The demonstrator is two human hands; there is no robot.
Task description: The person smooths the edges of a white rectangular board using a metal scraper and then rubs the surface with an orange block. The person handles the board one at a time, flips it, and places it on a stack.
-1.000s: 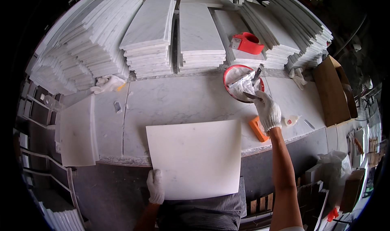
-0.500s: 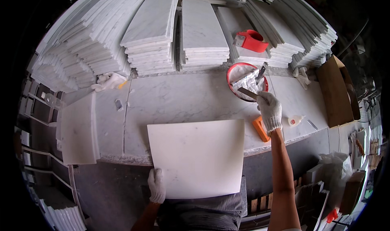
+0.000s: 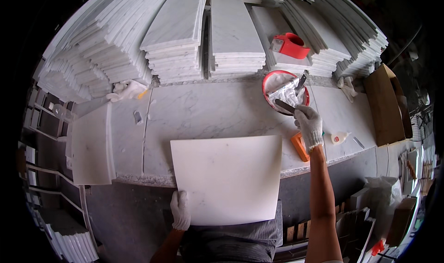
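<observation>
My gloved left hand (image 3: 180, 210) grips the left edge of a white marble slab (image 3: 226, 179), with its fingers wrapped round the edge. The slab rests against my lap and the front of the workbench. In my gloved right hand (image 3: 310, 123) is a putty knife (image 3: 285, 106), a narrow flat blade pointing left over the near rim of a red-rimmed bucket (image 3: 264, 83). White paste (image 3: 290, 98) fills the bucket, and a wider scraper (image 3: 283, 89) lies across it. Just below my right wrist sits an orange block-shaped tool (image 3: 300, 147), partly hidden by the hand.
Stacks of marble slabs (image 3: 236, 27) line the bench's back. A red tape dispenser (image 3: 296, 48) lies on one stack. Right of my hand are a small white bottle (image 3: 340, 137) and a cardboard box (image 3: 388, 105). White gloves (image 3: 128, 90) lie back left, near a leaning slab (image 3: 92, 145).
The whole view has shifted slightly. The putty knife's blade has tilted and now looks darker, still over the bucket's near rim. My left hand keeps its grip on the slab.
</observation>
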